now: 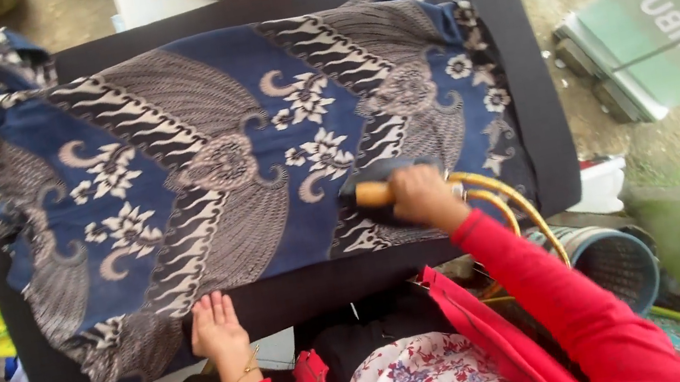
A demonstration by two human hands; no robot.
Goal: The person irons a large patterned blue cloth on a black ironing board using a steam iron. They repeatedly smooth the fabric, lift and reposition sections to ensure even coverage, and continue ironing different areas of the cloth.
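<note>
I am gripping an iron (385,193) with my right hand (421,196), fingers wrapped tight round its wooden handle, and it is sitting on the near right part of the cloth (224,165). The blue patterned cloth is lying spread across the black board (528,92). My left hand (215,327) is resting flat and open on the cloth's near edge, holding nothing. Yellow hoses (510,203) are curving away from the iron toward a basket (618,258).

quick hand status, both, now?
Left hand: open, flat on the near edge of the patterned cloth.
Right hand: closed on the iron's wooden handle.
</note>
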